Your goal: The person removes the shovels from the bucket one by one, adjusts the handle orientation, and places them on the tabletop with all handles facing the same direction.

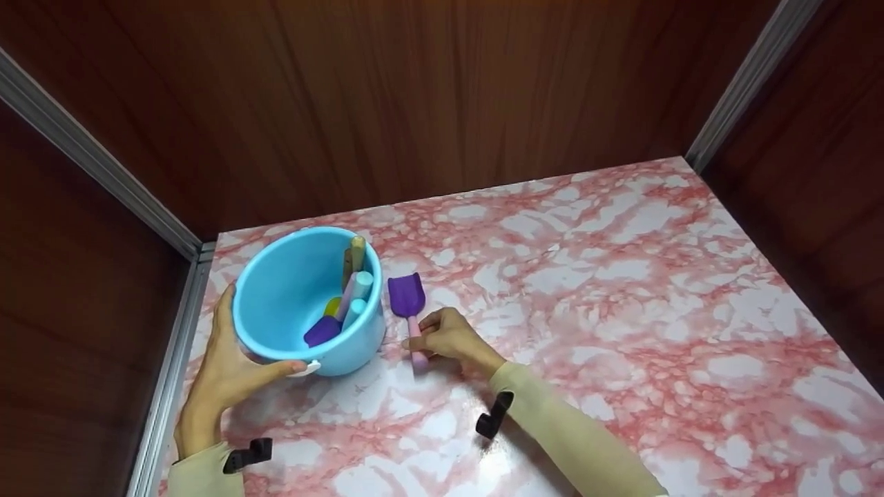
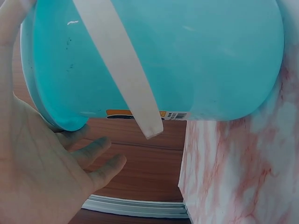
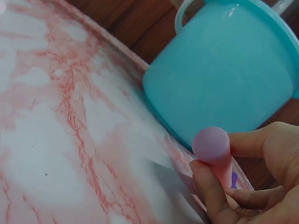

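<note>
Left fingers [image 2: 92,152] spread against bucket [image 2: 196,60]; right [image 3: 208,186] pinch shovel [image 1: 407,298].

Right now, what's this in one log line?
left hand: touches blue bucket; right hand: pinches shovel by pink handle; bucket: several things inside

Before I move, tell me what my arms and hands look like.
Your left sleeve and right sleeve are plain pale beige, reaching the wrists. A small, angular black fitting sits near each cuff. Your left hand and right hand are ungloved, with no rings showing. No cables are visible.
</note>
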Motion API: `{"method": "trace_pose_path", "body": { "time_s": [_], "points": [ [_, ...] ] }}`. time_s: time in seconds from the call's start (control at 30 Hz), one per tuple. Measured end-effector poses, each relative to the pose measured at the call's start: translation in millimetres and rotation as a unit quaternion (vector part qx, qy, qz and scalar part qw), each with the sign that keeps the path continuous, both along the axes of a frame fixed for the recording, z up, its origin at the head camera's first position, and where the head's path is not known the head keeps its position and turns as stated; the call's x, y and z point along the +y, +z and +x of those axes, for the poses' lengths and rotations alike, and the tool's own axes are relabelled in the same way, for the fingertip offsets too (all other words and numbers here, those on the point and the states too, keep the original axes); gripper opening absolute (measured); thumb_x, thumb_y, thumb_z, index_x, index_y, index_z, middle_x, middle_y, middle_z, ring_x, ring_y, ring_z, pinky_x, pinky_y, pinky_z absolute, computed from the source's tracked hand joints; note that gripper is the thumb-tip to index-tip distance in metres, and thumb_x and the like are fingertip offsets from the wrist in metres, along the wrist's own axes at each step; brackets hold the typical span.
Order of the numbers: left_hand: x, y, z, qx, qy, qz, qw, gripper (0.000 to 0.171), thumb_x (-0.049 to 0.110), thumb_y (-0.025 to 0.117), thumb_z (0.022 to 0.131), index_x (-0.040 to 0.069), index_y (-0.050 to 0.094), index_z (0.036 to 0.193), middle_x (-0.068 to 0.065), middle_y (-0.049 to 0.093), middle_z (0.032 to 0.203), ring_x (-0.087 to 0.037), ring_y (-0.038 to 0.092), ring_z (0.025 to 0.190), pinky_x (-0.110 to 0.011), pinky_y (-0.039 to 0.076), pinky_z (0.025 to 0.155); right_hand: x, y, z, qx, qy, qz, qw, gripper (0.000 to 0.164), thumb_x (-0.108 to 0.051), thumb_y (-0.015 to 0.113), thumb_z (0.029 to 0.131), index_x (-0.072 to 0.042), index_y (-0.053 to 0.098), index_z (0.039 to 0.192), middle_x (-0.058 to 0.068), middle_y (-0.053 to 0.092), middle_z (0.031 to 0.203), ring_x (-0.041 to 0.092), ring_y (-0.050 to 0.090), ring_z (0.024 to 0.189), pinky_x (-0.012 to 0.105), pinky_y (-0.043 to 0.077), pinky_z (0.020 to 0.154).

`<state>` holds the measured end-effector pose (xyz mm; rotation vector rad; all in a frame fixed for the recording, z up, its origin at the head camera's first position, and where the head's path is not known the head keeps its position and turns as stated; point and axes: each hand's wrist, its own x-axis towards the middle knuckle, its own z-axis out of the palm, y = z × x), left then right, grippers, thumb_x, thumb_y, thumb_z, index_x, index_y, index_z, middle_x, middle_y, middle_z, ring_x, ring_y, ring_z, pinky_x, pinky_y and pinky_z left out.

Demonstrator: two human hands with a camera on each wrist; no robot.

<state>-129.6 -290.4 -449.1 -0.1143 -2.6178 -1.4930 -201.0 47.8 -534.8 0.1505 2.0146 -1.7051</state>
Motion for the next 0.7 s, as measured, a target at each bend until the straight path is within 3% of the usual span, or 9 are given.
{"method": "trace_pose_path", "body": {
  "time_s": [0.13,0.4,0.7],
  "points": [
    [-0.5,1.7,-1.2,0.002,0.000,-0.005,1.0000,0.144,0.025,0.104,0.065,0.038,0.008,0.171,0.002,0.030,0.169,-0.034,0.037,0.149,-0.072,0.043,0.114,-2.4,1.3,0.2,-0.007,0.000,-0.008,1.000,0.047,-0.009,0.094,0.079,0.001,0.064,0.114,0.011,0.072,0.094,0.017,0.071,0.076,0.029,0.064,0.071],
    [-1.9,-0.3,-1.3,0.006,0.000,-0.010,0.9999,0.146,0.025,0.105,0.063,0.035,0.008,0.171,-0.001,0.030,0.168,-0.033,0.037,0.148,-0.070,0.044,0.114,-3.9,4.4,-0.5,0.053,0.053,0.106,0.992,0.043,-0.020,0.093,0.080,-0.005,0.063,0.107,0.005,0.065,0.088,0.013,0.067,0.070,0.025,0.059,0.064],
    [-0.9,-0.4,-0.8,0.004,-0.001,-0.006,1.0000,0.141,0.026,0.104,0.067,0.036,0.009,0.171,-0.001,0.031,0.168,-0.035,0.037,0.148,-0.072,0.045,0.113,-4.5,8.4,2.5,0.058,0.076,0.144,0.985,0.036,-0.023,0.091,0.084,-0.006,0.064,0.101,0.007,0.068,0.087,0.015,0.069,0.067,0.032,0.062,0.066]
  ]
}}
